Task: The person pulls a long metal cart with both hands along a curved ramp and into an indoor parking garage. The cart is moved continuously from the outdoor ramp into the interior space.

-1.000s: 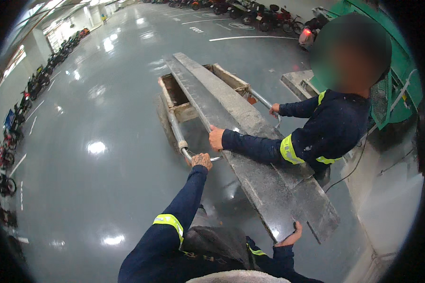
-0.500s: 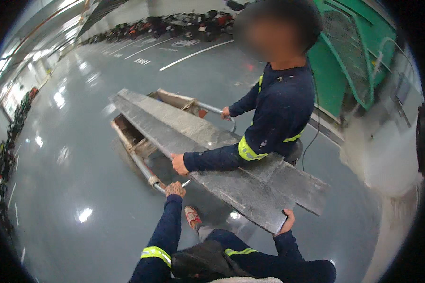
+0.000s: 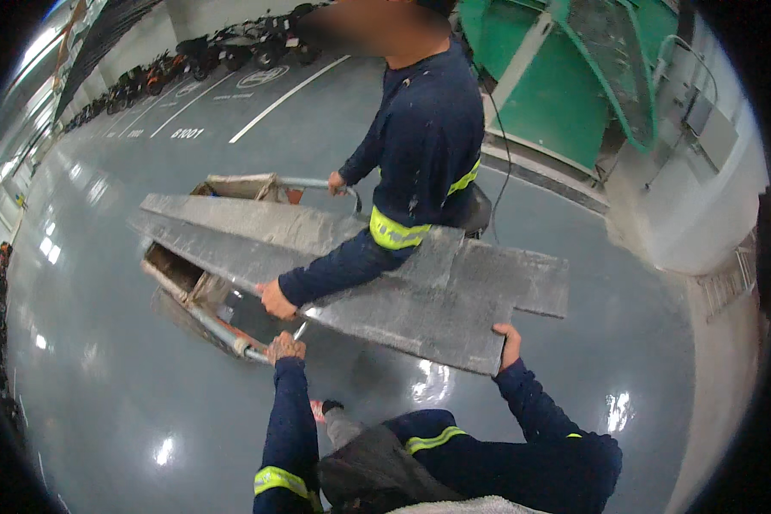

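while the left hand (image 3: 286,347) is closed around the near silvery tubular metal handle (image 3: 218,330) of a cart with a worn wooden-sided box (image 3: 171,272), the right hand (image 3: 509,344) is curled around the right-hand end of a long, flat, grey stone-like slab (image 3: 403,319); the part of that hand beneath the edge is hidden. the slab lies slantwise across the cart, its narrow-looking far end reaching over the box and its near end jutting out toward the right hand. just behind it lies a second long, lighter grey slab (image 3: 231,220), and a shorter grey piece (image 3: 522,278) sticks out past the right end.

a co-worker in a navy long-sleeved shirt with yellow reflective bands (image 3: 428,128) stands on the other side. the co-worker's near hand (image 3: 277,300) holds the front edge of the slab, above the left hand, and the far hand (image 3: 337,182) grips the far tubular handle (image 3: 304,182). glossy grey floor (image 3: 103,343) spreads all around; behind the co-worker is a large green metal structure (image 3: 544,111).
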Demonstrator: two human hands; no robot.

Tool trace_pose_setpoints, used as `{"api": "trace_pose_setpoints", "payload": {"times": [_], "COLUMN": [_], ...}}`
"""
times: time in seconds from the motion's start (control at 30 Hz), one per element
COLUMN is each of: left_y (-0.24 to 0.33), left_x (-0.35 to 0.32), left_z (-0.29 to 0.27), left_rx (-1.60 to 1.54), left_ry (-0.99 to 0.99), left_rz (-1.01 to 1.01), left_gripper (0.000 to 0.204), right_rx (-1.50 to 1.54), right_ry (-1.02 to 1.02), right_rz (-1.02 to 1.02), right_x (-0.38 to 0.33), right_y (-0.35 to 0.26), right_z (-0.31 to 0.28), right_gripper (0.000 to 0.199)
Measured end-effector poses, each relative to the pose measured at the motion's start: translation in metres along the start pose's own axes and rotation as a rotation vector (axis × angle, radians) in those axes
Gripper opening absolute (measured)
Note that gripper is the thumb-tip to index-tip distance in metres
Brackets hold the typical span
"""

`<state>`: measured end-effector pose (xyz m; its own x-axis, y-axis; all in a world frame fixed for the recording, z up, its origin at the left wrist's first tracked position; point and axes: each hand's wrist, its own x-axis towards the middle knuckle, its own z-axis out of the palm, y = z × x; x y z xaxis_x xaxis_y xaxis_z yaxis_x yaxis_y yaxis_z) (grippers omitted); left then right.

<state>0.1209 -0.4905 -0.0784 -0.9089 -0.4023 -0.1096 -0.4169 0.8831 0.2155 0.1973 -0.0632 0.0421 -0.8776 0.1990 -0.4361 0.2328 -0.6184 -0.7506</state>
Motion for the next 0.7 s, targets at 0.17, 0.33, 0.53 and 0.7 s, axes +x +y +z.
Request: {"api": "trace_pose_setpoints", "payload": {"times": [0.17,0.33,0.53,0.7], "left_y": [0.006,-0.044,-0.03,-0.104], "left_x": [0.0,-0.007,0.004,-0.031], "left_z": [-0.029,-0.008,-0.045,-0.081], "left_rx": [0.067,0.0,-0.064,-0.118], "left_ry": [-0.169,-0.285,-0.279,-0.367], "left_rz": [-0.046,-0.115,-0.054,0.138], "left_gripper": [0.027,0.034,0.03,0.029], "right_rx": [0.075,-0.134,-0.047,-0.006], "right_ry": [-0.116,-0.09,-0.105,-0.197], "right_rz": [-0.022,-0.017,-0.118,-0.15], "right_x": [-0.03,-0.015,0.0,-0.149], "right_y": [-0.036,-0.01,0.005,0.046], "right_z": [0.044,0.041,0.043,0.076], "right_gripper": [0.036,0.044,0.034,0.045]}}
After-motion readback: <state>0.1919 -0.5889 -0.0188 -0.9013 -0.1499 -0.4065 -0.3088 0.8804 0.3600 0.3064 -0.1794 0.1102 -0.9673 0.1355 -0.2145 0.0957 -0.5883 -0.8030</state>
